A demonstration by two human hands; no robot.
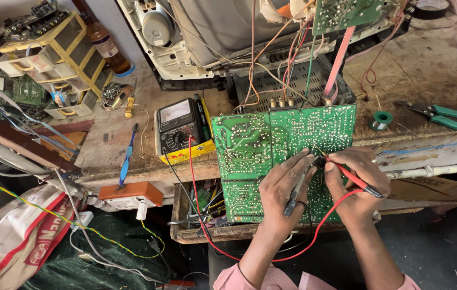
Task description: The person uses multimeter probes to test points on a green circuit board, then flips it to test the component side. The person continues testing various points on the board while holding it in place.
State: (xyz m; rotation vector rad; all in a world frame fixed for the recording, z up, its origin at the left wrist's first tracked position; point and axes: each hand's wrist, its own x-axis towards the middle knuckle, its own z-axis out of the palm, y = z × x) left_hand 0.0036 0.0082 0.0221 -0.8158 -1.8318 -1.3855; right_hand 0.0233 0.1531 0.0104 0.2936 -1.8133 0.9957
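A large green circuit board (255,145) stands tilted on edge at the bench front, solder side toward me. My left hand (283,188) holds a black meter probe (298,188) with its tip on the board. My right hand (353,180) holds a red meter probe (354,180), tip touching the board beside the black one. Red and black leads (193,177) run from the probes to an analogue multimeter (179,128) in a yellow case, lying left of the board.
An opened television chassis (207,37) with wires sits behind the board. Green-handled pliers (446,118) and a solder spool (382,119) lie at right. Yellow parts drawers (56,59), a blue screwdriver (127,158) and an orange power strip (130,194) are at left. An open tool drawer (196,215) hangs below.
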